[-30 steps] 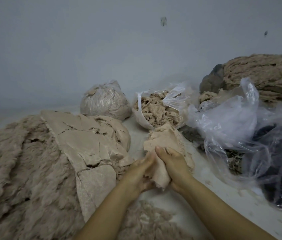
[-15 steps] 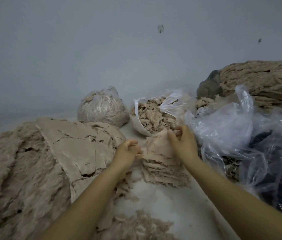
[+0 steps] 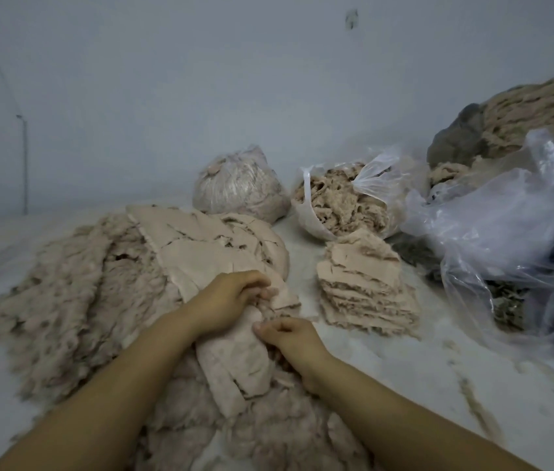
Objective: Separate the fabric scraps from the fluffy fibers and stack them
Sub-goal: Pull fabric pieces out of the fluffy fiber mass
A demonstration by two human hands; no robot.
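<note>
At the far left of the frame a broad heap of fluffy fibers [image 3: 75,294] spreads over the pale table [image 3: 421,362], running off the bottom edge under the forearms. Across its right slope lies a strip of smooth fabric scraps [image 3: 207,246], reaching from the centre of the frame down toward the bottom.

Behind it, at centre, stands a closed clear bag [image 3: 240,186] packed tight with pale fibre. To its right an open plastic bag [image 3: 336,202] holds loose, shredded beige material. Further right, crumpled clear plastic sheeting [image 3: 493,219] covers dark contents that are hard to make out, and a large coarse beige mass [image 3: 540,110] is cut off by the right edge.

The left hand [image 3: 231,300] rests on the strip of scraps just left of centre, fingers curled round the edge of a scrap. The right hand [image 3: 291,338], just below and to its right, pinches fabric at the strip's right edge; its fingertips are partly hidden in the material. A tidy stack of scraps [image 3: 360,283] sits right of both hands, apart from them, in front of the open bag.
</note>
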